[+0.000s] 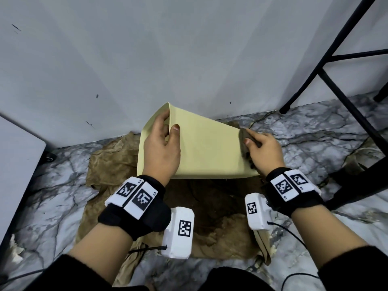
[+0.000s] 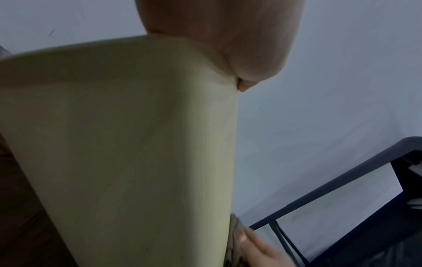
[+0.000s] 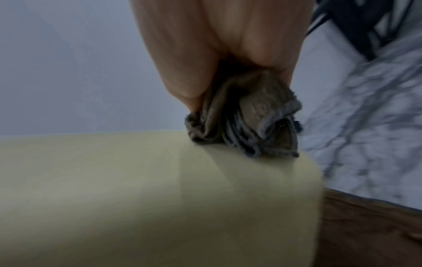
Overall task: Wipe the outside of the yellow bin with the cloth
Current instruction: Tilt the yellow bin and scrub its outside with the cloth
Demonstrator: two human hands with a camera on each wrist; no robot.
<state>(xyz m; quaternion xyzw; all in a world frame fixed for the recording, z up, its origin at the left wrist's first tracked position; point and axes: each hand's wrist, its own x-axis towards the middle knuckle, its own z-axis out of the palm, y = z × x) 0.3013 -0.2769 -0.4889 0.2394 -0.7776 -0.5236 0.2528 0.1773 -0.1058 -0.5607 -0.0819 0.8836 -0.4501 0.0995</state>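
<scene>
A pale yellow bin [image 1: 205, 150] lies tipped on its side on brown paper, its open mouth to the left and its base to the right. My left hand [image 1: 162, 141] grips the rim, fingers inside and thumb on the outer wall [image 2: 128, 144]. My right hand [image 1: 261, 149] holds a bunched grey-brown cloth [image 1: 244, 136] and presses it against the bin's outer wall near the base corner. The right wrist view shows the crumpled cloth [image 3: 246, 124] pinched between fingers and thumb, touching the yellow wall [image 3: 137, 189]. The bin's inside is hidden.
Crumpled brown paper [image 1: 109, 164] covers the marble floor [image 1: 315, 131] beneath the bin. A white wall [image 1: 147, 59] rises just behind. Black metal chair legs [image 1: 336, 66] stand at the right. A white cabinet edge [image 1: 16, 164] is at the left.
</scene>
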